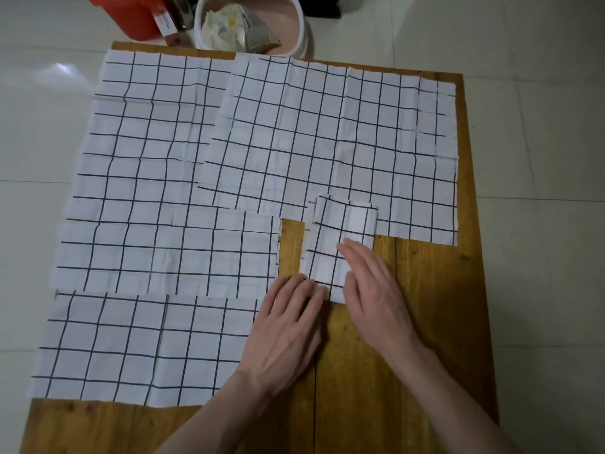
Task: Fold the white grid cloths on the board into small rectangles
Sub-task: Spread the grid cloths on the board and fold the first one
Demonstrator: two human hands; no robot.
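Observation:
A narrow folded strip of white grid cloth (pixel 330 250) lies on the wooden board (pixel 425 322), right of centre. My left hand (pixel 288 329) lies flat with its fingertips on the strip's near left corner. My right hand (pixel 376 290) presses palm-down on the strip's near right part. Neither hand grips it. Several unfolded white grid cloths lie spread flat: a big one at the back right (pixel 327 136), one at the back left (pixel 150 126), one in the middle left (pixel 163 250), one at the near left (pixel 137 348).
Beyond the board's far edge stand a pink and white basin (pixel 294 31) holding crumpled wrappers, an orange container (pixel 131 18) and a small carton (pixel 167 26). Pale floor tiles surround the board. Bare wood shows along the board's near and right sides.

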